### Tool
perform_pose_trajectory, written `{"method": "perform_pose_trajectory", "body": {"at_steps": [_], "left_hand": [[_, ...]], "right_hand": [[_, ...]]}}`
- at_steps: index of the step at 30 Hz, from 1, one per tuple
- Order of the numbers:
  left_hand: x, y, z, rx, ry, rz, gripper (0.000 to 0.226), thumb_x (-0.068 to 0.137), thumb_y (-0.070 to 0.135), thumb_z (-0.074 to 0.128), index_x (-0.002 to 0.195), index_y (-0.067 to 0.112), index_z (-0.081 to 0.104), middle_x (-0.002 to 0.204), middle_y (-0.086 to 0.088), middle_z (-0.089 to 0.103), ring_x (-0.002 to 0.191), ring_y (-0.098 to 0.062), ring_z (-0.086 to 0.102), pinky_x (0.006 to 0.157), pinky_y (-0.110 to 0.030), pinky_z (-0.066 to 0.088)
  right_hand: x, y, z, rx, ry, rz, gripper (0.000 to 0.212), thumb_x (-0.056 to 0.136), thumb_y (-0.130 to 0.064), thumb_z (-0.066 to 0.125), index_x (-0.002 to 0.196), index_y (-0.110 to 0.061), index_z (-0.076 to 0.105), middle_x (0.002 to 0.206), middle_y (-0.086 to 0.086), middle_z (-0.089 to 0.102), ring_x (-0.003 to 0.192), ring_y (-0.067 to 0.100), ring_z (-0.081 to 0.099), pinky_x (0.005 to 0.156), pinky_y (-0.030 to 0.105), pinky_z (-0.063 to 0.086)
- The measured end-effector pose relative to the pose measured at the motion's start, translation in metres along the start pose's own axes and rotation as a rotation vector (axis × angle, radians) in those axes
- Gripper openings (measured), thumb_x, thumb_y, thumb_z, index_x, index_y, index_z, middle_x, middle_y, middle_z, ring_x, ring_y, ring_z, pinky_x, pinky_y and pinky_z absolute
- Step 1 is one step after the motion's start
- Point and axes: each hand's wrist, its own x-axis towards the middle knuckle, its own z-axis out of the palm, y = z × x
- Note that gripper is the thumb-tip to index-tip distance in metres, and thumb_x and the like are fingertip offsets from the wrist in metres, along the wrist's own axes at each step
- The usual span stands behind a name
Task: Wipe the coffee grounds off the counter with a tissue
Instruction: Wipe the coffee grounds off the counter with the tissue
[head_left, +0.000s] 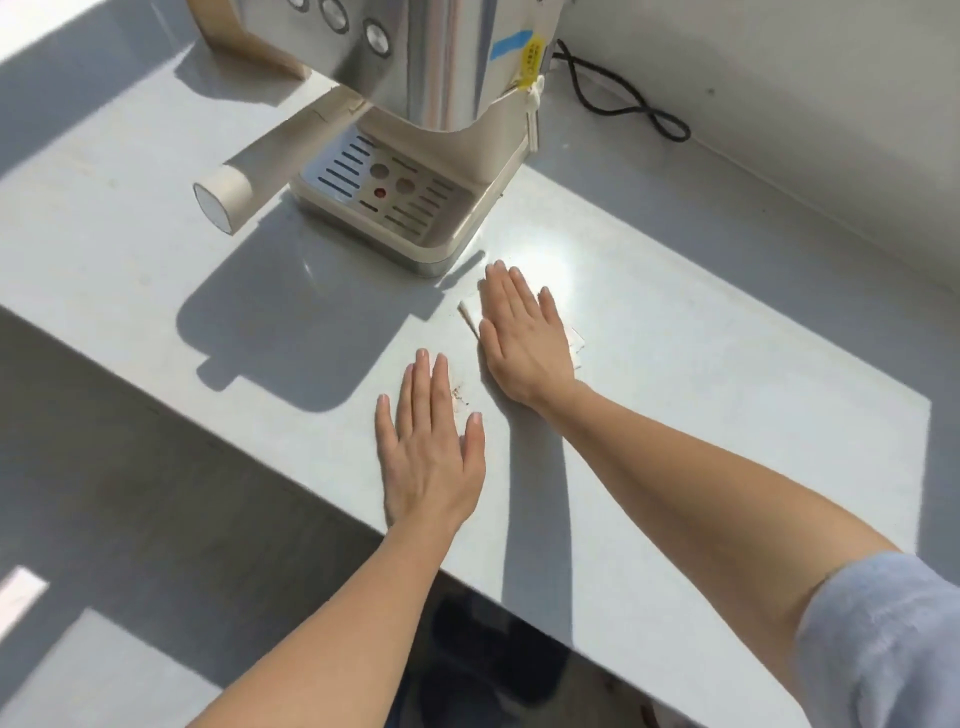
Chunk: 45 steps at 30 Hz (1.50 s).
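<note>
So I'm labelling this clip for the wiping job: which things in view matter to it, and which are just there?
Job:
right hand, flat on the tissue
left hand, flat on the counter
grounds, beside the left hand

Just there:
coffee machine
cable

Glossy smooth counter (675, 364), shiny metal coffee machine (431, 78)

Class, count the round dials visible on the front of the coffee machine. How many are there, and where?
3, in a diagonal row along the coffee machine's steel front at the top: one cut off by the frame, one middle, one lowest. More may lie out of frame.
</note>
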Motion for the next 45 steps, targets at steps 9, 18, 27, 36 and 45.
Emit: {"method": "perform_pose_trajectory", "body": {"at_steps": [9, 18, 27, 36, 45], "left_hand": [[0.017, -0.065, -0.03, -0.105, 0.094, -0.18, 0.045, 0.097, 0.028, 0.031, 0.14, 0.015, 0.039, 0.15, -0.005, 0.039, 0.146, -0.021, 0.019, 0.119, -0.048, 0.003], [0.02, -0.073, -0.027, 0.153, 0.027, -0.128, 0.056, 0.098, 0.033, 0.023, 0.15, 0.015, 0.017, 0.161, -0.002, 0.008, 0.148, -0.018, 0.006, 0.116, -0.048, 0.008], [0.022, -0.073, -0.019, 0.199, 0.026, -0.141, 0.057, 0.097, 0.034, 0.02, 0.15, 0.015, 0.011, 0.161, -0.003, 0.006, 0.148, -0.018, 0.006, 0.115, -0.048, 0.01], [0.02, -0.071, -0.028, -0.088, 0.127, -0.139, 0.058, 0.093, 0.036, 0.012, 0.136, 0.015, 0.045, 0.147, -0.006, 0.044, 0.139, -0.022, 0.034, 0.12, -0.046, 0.006], [0.02, -0.065, -0.034, -0.55, 0.182, -0.396, 0.05, 0.091, 0.044, 0.022, 0.137, 0.03, 0.036, 0.149, 0.003, 0.04, 0.145, -0.023, 0.015, 0.116, -0.047, 0.016]], "right_hand": [[-0.137, -0.065, 0.026, -0.09, -0.171, -0.301, 0.058, 0.1, -0.035, 0.013, 0.154, -0.018, 0.0, 0.162, -0.001, -0.005, 0.148, 0.014, -0.011, 0.119, 0.038, -0.01], [-0.187, 0.01, 0.008, -0.011, -0.085, 0.148, 0.057, 0.099, -0.039, 0.007, 0.153, -0.023, -0.004, 0.161, -0.008, -0.01, 0.147, 0.006, -0.013, 0.119, 0.033, -0.009], [-0.038, 0.071, -0.017, -0.001, 0.059, 0.5, 0.056, 0.101, -0.023, 0.02, 0.153, -0.01, 0.005, 0.163, 0.005, 0.0, 0.149, 0.018, -0.003, 0.12, 0.043, 0.002], [-0.019, -0.046, 0.011, -0.026, -0.037, -0.007, 0.058, 0.1, -0.033, 0.014, 0.154, -0.014, 0.002, 0.162, 0.002, -0.002, 0.149, 0.016, -0.007, 0.121, 0.04, -0.005], [-0.125, -0.111, 0.042, -0.15, -0.188, -0.501, 0.056, 0.102, -0.036, 0.021, 0.154, -0.017, 0.009, 0.162, 0.002, 0.008, 0.149, 0.017, -0.006, 0.121, 0.041, -0.006]]}}
